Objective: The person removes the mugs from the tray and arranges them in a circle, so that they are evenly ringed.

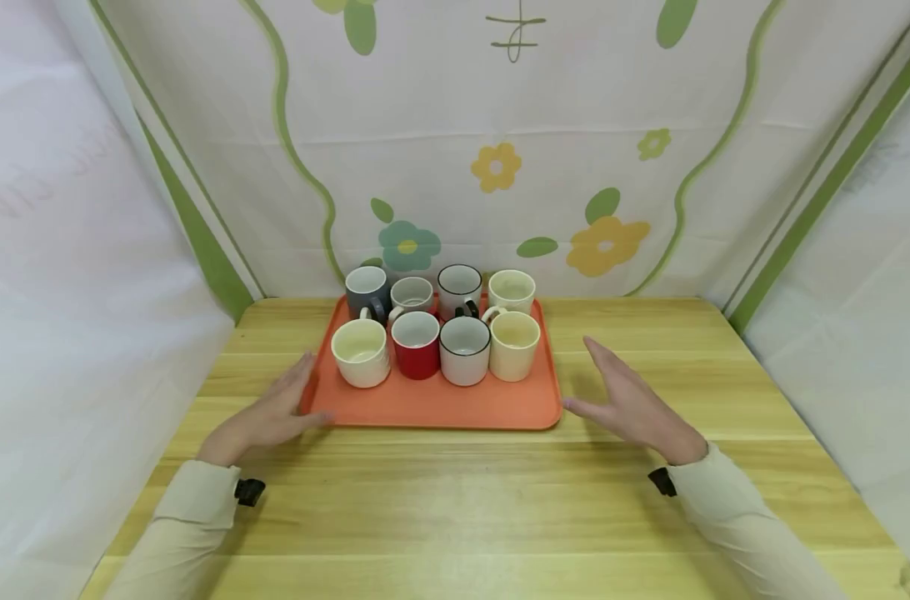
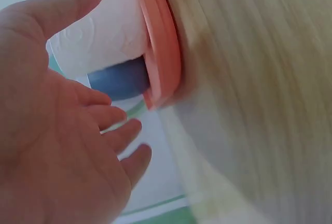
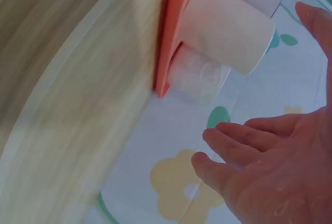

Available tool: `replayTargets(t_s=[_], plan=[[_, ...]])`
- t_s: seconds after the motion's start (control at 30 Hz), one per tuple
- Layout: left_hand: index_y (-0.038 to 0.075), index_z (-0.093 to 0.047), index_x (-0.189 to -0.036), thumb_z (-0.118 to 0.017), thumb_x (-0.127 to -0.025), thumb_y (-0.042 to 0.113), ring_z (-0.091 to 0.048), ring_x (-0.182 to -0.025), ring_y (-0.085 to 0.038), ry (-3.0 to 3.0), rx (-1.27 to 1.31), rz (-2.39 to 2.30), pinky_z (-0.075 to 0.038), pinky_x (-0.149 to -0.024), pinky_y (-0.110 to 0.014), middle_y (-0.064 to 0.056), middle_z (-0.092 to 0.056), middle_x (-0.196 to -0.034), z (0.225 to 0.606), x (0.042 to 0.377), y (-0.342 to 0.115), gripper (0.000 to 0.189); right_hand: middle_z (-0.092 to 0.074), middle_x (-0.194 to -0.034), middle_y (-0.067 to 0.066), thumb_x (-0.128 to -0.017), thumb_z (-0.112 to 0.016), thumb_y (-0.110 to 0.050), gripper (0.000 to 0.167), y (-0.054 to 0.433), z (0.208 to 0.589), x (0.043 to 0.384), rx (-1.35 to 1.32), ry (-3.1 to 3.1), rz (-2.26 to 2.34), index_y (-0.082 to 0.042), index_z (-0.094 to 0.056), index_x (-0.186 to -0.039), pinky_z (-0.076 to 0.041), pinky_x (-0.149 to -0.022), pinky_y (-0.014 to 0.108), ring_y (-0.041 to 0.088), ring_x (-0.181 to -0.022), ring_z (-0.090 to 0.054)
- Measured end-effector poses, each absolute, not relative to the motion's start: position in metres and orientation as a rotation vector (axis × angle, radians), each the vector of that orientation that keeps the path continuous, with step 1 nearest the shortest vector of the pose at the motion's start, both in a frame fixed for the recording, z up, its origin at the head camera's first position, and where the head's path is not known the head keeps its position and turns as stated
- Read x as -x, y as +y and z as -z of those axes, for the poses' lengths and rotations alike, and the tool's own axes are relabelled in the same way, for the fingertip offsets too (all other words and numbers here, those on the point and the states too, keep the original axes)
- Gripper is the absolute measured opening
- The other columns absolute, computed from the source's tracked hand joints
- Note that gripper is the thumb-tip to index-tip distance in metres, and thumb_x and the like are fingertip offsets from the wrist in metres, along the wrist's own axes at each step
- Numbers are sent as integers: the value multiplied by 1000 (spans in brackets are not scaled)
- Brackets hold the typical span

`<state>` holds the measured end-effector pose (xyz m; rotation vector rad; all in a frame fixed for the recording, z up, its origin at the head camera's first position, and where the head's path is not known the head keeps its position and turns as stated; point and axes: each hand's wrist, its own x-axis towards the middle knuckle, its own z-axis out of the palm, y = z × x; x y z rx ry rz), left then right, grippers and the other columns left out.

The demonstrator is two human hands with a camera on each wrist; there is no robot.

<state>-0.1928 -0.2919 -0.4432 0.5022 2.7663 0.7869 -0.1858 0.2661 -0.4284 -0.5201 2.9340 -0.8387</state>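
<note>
An orange tray point(image 1: 432, 408) bears several mugs in two rows. Its front row has a cream mug point(image 1: 363, 368), a red mug point(image 1: 417, 361), a black-rimmed white mug point(image 1: 465, 365) and a pale yellow mug point(image 1: 512, 361). Behind them stand a blue-grey mug point(image 1: 361, 305), a whitish mug, another black-rimmed mug and a pale cream mug. My left hand point(image 1: 263, 417) is at the tray's left edge, thumb spread near the front left corner; contact is unclear. Beside the right edge, my right hand point(image 1: 642, 408) has its fingers extended, thumb close to the front corner. Neither hand holds anything.
The tray lies at the back of a wooden table point(image 1: 455, 508). A white cloth point(image 1: 425, 108) with flower prints hangs right behind it, and more cloth walls flank both sides of the table.
</note>
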Motion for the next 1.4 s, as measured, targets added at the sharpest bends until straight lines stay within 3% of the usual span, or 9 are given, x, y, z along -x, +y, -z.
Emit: replayTargets(t_s=[0.13, 0.37, 0.5, 0.63, 0.77, 0.9, 1.03, 1.27, 1.4], plan=[[-7, -2, -167, -72, -101, 34, -5, -159, -58, 2684, -498, -987, -13, -124, -78, -34, -2, -174, 448, 200, -301, 105, -27, -173, 23, -91, -78, -58, 116, 253, 421, 186, 514, 2953, 892, -4, -13, -170, -33, -123, 70, 47, -157, -32], [-1, -8, -169, -70, -103, 24, -12, -160, -55, 2488, -392, -1271, -18, -125, -76, -27, -9, -176, 452, 204, -312, 94, -45, -162, 25, -85, -84, -56, 115, 237, 415, 190, 511, 2990, 981, -1, -25, -166, -44, -116, 67, 46, -146, -48], [-6, -15, -167, -69, -102, 11, -14, -160, -54, 2398, -386, -1426, -17, -128, -69, -30, -15, -174, 457, 209, -319, 86, -48, -160, 25, -83, -87, -55, 113, 227, 415, 195, 476, 2990, 1019, 0, -31, -164, -45, -116, 65, 45, -144, -51], [-9, -19, -165, -68, -99, 0, -16, -159, -53, 2333, -383, -1552, -32, -130, -38, -33, -19, -172, 464, 212, -326, 83, -50, -160, 24, -81, -89, -54, 113, 218, 415, 204, 423, 2984, 1065, 1, -35, -163, -46, -117, 63, 43, -144, -51], [-11, -18, -164, -66, -97, -7, -19, -159, -49, 2254, -370, -1674, -41, -113, -8, -35, -17, -171, 469, 214, -330, 82, -52, -157, 24, -77, -92, -52, 112, 209, 416, 215, 387, 2981, 1100, 0, -38, -161, -46, -117, 62, 43, -144, -51], [-10, -17, -165, -64, -97, -11, -39, -156, -20, 2179, -308, -1772, -46, -109, -10, -35, -15, -171, 475, 216, -332, 82, -56, -154, 22, -76, -94, -49, 104, 202, 419, 227, 380, 2987, 1144, -5, -45, -157, -48, -114, 63, 43, -142, -53], [-8, -16, -166, -63, -99, -10, -50, -140, 8, 2103, -267, -1862, -50, -108, -14, -35, -11, -172, 480, 218, -332, 82, -60, -150, 18, -75, -95, -47, 98, 195, 421, 236, 360, 2988, 1218, -9, -50, -154, -50, -111, 63, 41, -139, -55], [-10, -11, -165, -60, -99, -13, -53, -132, 13, 2009, -277, -1966, -52, -107, -17, -37, -4, -171, 485, 218, -332, 82, -65, -142, 11, -74, -96, -46, 94, 183, 424, 249, 304, 3001, 1295, -7, -54, -149, -51, -108, 58, 33, -130, -60], [-10, -11, -165, -60, -99, -14, -54, -131, 12, 1986, -267, -1989, -53, -107, -18, -37, -4, -171, 486, 217, -332, 83, -69, -130, 9, -74, -95, -48, 83, 178, 426, 255, 289, 3035, 1279, -8, -61, -138, -52, -98, 51, 31, -116, -63]])
